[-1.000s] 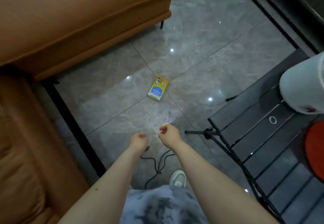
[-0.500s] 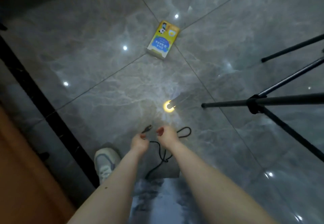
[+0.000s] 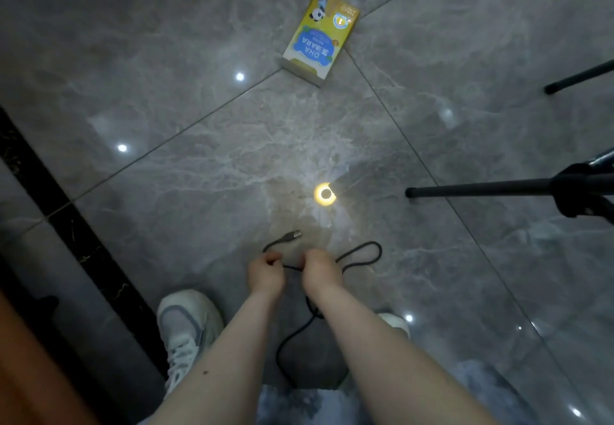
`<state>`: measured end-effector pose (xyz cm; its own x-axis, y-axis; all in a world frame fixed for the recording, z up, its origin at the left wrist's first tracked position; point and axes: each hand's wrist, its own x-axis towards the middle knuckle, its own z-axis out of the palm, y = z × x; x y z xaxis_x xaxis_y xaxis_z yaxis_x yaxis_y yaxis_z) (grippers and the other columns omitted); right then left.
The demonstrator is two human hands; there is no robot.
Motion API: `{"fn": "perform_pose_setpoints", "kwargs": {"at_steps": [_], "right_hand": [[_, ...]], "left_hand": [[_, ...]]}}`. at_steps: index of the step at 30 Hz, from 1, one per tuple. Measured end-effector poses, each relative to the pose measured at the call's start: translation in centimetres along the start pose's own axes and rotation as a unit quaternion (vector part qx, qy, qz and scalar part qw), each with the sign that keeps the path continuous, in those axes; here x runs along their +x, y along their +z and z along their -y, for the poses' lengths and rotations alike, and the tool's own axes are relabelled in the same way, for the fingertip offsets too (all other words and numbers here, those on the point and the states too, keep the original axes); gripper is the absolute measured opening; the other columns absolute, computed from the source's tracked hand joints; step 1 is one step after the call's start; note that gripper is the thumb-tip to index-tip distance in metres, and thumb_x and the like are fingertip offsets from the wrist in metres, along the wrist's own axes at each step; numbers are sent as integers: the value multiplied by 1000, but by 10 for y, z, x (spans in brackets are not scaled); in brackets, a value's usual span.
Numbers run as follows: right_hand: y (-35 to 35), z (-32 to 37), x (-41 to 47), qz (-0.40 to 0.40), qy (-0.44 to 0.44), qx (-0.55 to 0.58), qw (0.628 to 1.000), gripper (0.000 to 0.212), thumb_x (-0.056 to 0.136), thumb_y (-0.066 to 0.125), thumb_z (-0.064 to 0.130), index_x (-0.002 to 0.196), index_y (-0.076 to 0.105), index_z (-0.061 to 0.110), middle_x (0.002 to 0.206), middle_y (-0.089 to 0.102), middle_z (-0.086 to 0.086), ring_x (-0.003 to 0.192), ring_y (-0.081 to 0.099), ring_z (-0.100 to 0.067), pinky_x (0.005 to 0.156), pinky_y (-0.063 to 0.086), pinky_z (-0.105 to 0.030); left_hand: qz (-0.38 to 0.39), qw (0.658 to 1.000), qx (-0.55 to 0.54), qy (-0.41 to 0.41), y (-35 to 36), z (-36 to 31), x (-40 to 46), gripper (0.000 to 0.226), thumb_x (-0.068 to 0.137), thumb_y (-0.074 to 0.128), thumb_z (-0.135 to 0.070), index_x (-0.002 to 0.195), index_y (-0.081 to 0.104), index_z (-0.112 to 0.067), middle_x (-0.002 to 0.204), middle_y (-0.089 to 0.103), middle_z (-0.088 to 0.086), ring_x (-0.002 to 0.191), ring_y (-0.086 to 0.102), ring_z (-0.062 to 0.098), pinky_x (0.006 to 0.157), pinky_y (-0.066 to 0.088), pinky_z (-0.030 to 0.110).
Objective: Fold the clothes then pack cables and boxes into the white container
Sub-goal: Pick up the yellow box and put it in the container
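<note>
A: Where is the cable, and which way does it run?

B: A black cable (image 3: 362, 255) lies on the grey tiled floor (image 3: 166, 92). The left hand (image 3: 265, 273) and right hand (image 3: 320, 270) each pinch it, grip clamped on the cord. Its plug (image 3: 294, 235) points up and to the right, away from the person; a loop lies to the right, and the tail runs back toward the shoes.

A: And the box?

B: A yellow box (image 3: 320, 37) lies flat farther off, long axis tilted up to the right.
</note>
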<state>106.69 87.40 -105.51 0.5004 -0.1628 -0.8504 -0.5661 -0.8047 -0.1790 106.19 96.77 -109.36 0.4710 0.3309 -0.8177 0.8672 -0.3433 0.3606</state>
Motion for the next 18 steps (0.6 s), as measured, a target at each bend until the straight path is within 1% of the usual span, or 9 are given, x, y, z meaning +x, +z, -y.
{"fn": "perform_pose_setpoints", "kwargs": {"at_steps": [2, 5, 6, 9, 11, 13, 14, 16, 18], "right_hand": [[-5, 5, 4, -9, 3, 13, 1000, 30, 92, 38, 6, 109, 63, 6, 119, 62, -17, 111, 59, -33, 90, 47, -35], [-25, 18, 17, -48, 7, 84, 995, 29, 92, 38, 9, 103, 65, 9, 114, 65, -15, 106, 61, -31, 85, 46, -32], [-35, 24, 22, -66, 5, 109, 992, 28, 91, 38, 9, 100, 65, 9, 113, 66, -14, 104, 61, -30, 84, 46, -32], [-77, 46, 46, -126, -27, 137, 982, 24, 88, 43, 6, 97, 65, 9, 110, 65, -13, 103, 60, -31, 78, 43, -30], [-106, 61, 65, -159, -47, 177, 970, 22, 88, 45, 3, 96, 65, 8, 107, 65, -15, 100, 60, -31, 77, 42, -29], [-133, 76, 84, -190, -67, 215, 956, 22, 87, 46, 2, 95, 66, 7, 106, 65, -15, 99, 60, -29, 83, 45, -32], [-147, 84, 94, -207, -77, 230, 948, 21, 87, 47, 2, 95, 66, 8, 106, 65, -15, 99, 60, -28, 85, 46, -33], [-171, 95, 109, -233, -96, 252, 934, 19, 87, 50, 2, 96, 66, 7, 106, 66, -14, 99, 60, -29, 87, 48, -36], [-194, 103, 127, -264, -115, 261, 922, 17, 86, 53, 4, 99, 64, 7, 106, 66, -13, 98, 61, -29, 86, 49, -35]], "left_hand": [[-9, 1000, -16, 18, -2, -17, 2, 23, 89, 51, 3, 102, 69, 2, 111, 68, 19, 108, 61, 31, 97, 44, 31], [-25, 996, -48, 67, -5, -55, 11, 20, 87, 52, 3, 95, 70, -3, 104, 70, 17, 102, 63, 29, 92, 45, 27], [-30, 994, -60, 86, -6, -70, 15, 18, 87, 53, 3, 91, 68, -5, 101, 70, 18, 99, 64, 31, 91, 48, 29], [-52, 986, -110, 113, -7, -122, 32, 12, 86, 54, 2, 87, 53, -10, 90, 64, 22, 91, 65, 38, 86, 53, 48], [-72, 978, -160, 114, -6, -158, 41, 18, 86, 55, 1, 91, 43, -11, 80, 56, 10, 86, 64, 35, 85, 52, 51], [-85, 965, -220, 114, -3, -193, 48, 28, 85, 56, 3, 96, 36, -12, 76, 54, 3, 84, 64, 32, 86, 53, 50], [-89, 957, -250, 117, -2, -211, 54, 32, 83, 57, 5, 101, 35, -11, 78, 58, 7, 86, 66, 33, 87, 53, 50], [-85, 943, -298, 121, 2, -239, 66, 43, 83, 57, 7, 118, 36, -5, 96, 66, 23, 94, 67, 37, 92, 52, 49], [-68, 931, -331, 137, 6, -269, 83, 55, 84, 57, 8, 133, 33, 0, 109, 64, 29, 98, 66, 36, 95, 50, 43]]}}
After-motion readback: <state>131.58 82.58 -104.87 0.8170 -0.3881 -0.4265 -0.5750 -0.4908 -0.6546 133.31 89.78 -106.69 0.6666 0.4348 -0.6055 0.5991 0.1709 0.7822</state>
